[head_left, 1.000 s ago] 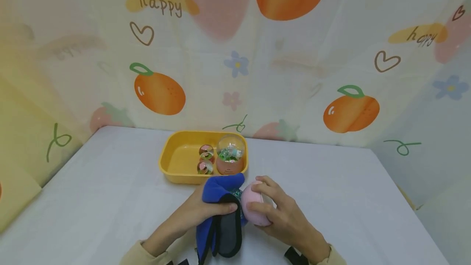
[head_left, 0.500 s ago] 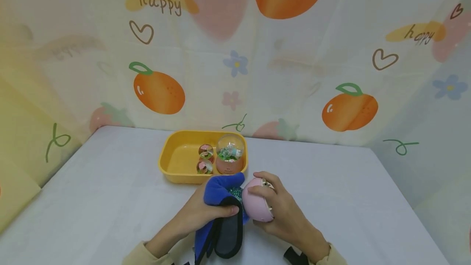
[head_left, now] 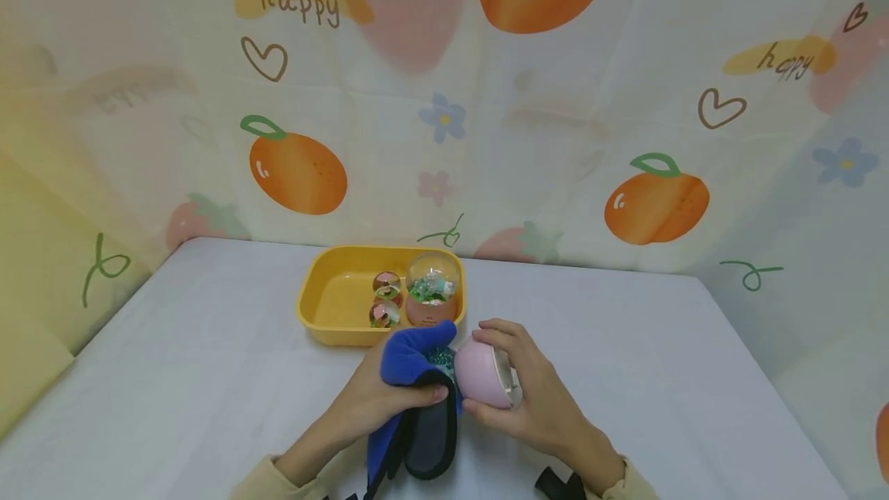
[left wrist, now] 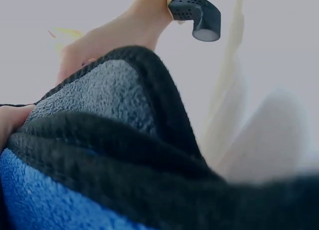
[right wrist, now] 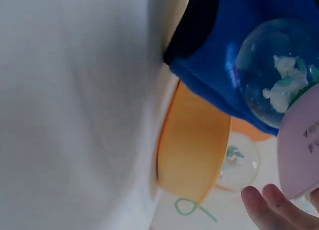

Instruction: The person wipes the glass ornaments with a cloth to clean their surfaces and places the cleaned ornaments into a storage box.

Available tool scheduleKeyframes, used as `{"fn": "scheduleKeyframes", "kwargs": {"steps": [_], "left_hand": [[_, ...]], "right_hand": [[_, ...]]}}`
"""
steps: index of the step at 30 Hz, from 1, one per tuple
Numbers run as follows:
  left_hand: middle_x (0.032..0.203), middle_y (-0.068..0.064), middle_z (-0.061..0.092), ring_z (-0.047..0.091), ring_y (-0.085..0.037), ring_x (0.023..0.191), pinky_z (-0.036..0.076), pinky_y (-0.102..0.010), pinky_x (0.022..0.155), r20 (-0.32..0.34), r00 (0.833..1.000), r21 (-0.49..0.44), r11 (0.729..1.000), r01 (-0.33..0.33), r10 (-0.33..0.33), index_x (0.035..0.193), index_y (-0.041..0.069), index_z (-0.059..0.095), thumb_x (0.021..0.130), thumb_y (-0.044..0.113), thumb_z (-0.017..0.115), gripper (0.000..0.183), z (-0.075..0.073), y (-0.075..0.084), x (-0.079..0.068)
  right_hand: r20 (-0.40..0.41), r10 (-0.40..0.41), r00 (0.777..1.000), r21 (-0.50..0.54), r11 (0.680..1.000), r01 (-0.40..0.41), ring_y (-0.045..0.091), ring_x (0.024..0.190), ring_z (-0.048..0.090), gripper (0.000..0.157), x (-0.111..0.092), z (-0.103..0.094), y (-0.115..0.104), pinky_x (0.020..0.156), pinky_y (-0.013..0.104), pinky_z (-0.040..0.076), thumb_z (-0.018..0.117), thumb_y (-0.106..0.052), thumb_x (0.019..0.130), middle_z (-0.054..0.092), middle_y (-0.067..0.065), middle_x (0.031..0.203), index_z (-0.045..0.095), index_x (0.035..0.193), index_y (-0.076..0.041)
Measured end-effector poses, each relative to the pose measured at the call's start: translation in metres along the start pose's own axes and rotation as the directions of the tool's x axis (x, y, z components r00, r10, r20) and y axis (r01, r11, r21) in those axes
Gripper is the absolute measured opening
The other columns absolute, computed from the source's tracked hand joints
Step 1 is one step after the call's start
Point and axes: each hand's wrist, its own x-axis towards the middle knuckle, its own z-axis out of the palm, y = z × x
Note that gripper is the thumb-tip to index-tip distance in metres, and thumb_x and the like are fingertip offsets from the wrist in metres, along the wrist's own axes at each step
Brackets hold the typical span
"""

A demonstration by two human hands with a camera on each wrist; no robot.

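Note:
A snow globe with a pink base [head_left: 481, 373] lies on its side between my hands, tilted with its underside facing right. My right hand [head_left: 538, 388] grips that base, fingers over the top and thumb below. My left hand [head_left: 364, 400] holds a blue cloth [head_left: 404, 361] with black trim and a grey face, cupped around the dome. In the right wrist view the clear dome [right wrist: 256, 70], with a white figure and green bits inside, sits against the blue fabric. The left wrist view is mostly filled by the folded cloth [left wrist: 104, 95].
Just beyond my hands, a yellow tray [head_left: 333, 335] stands on the white table [head_left: 174, 376]. Inside it are a larger snow globe [head_left: 432, 292] on a pinkish-brown base and two small globes, one [head_left: 386, 285] behind the other [head_left: 383, 315]. A fruit-print curtain [head_left: 389, 145] hangs behind.
The pink base has turned in my right hand, so its open-looking underside edge shows more. My right fingers have shifted around it. My left hand keeps the cloth on the dome.

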Motion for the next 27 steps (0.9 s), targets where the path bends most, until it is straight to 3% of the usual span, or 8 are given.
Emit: {"fn": "scheduleKeyframes", "kwargs": {"steps": [3,6,10,14,20,24,27], "left_hand": [[0.129,0.002,0.062,0.058,-0.019,0.117,0.045,-0.045,0.103,-0.027,1.0,0.012,1.0,0.007,-0.007,0.135,0.024,0.05,0.074,0.032,0.087,0.071,0.0,-0.001,0.002],[0.131,0.002,0.06,0.057,-0.022,0.121,0.044,-0.05,0.104,-0.012,1.0,0.017,1.0,-0.01,0.01,0.135,0.023,0.047,0.075,0.03,0.087,0.072,0.0,-0.002,0.004],[0.131,0.001,0.059,0.056,-0.023,0.122,0.044,-0.051,0.105,-0.005,0.999,0.033,0.999,-0.032,0.032,0.132,0.022,0.047,0.074,0.029,0.088,0.071,-0.001,-0.002,0.005],[0.125,0.004,0.063,0.058,-0.019,0.116,0.047,-0.045,0.101,-0.046,0.998,0.074,0.997,-0.035,0.039,0.127,0.022,0.051,0.072,0.031,0.089,0.067,-0.001,-0.002,0.007],[0.11,0.003,0.07,0.062,-0.016,0.103,0.047,-0.039,0.095,-0.113,0.99,0.075,0.994,-0.08,0.088,0.114,0.019,0.063,0.079,0.029,0.084,0.042,-0.009,-0.003,0.013],[0.115,0.001,0.068,0.061,-0.018,0.106,0.046,-0.04,0.096,-0.071,0.993,0.051,0.995,-0.089,0.093,0.119,0.018,0.061,0.08,0.029,0.083,0.046,-0.013,-0.005,0.019],[0.129,0.0,0.063,0.058,-0.02,0.117,0.045,-0.046,0.103,0.017,0.997,0.022,0.997,-0.075,0.074,0.132,0.02,0.053,0.079,0.029,0.084,0.062,-0.015,-0.006,0.023]], "right_hand": [[-0.004,0.078,0.997,0.008,0.997,-0.078,0.02,0.117,0.058,0.071,0.001,0.0,-0.001,0.074,0.027,0.058,0.086,-0.032,0.075,0.051,0.001,0.139,0.049,0.135,-0.021],[-0.014,0.076,0.997,0.04,0.996,-0.076,0.022,0.115,0.059,0.068,0.002,0.001,0.0,0.069,0.023,0.057,0.088,-0.028,0.073,0.052,0.002,0.136,0.052,0.131,-0.02],[-0.035,-0.004,0.999,0.064,0.998,0.006,0.022,0.11,0.06,0.066,0.004,0.003,0.003,0.068,0.024,0.058,0.089,-0.022,0.071,0.053,0.006,0.133,0.054,0.126,-0.017],[-0.06,-0.085,0.995,0.067,0.994,0.089,0.022,0.107,0.061,0.066,0.006,0.005,0.006,0.071,0.027,0.059,0.09,-0.017,0.069,0.053,0.009,0.131,0.055,0.124,-0.015],[-0.112,-0.222,0.969,0.034,0.973,0.227,0.021,0.108,0.061,0.064,0.01,0.008,0.01,0.078,0.024,0.058,0.091,-0.019,0.066,0.054,0.012,0.129,0.057,0.12,-0.011],[-0.134,-0.269,0.954,-0.002,0.963,0.271,0.02,0.109,0.059,0.061,0.011,0.009,0.012,0.081,0.022,0.056,0.089,-0.022,0.068,0.055,0.012,0.129,0.058,0.119,-0.011],[-0.135,-0.266,0.954,-0.018,0.964,0.266,0.021,0.107,0.06,0.058,0.013,0.009,0.014,0.079,0.024,0.057,0.087,-0.027,0.071,0.055,0.012,0.13,0.058,0.119,-0.011]]}}
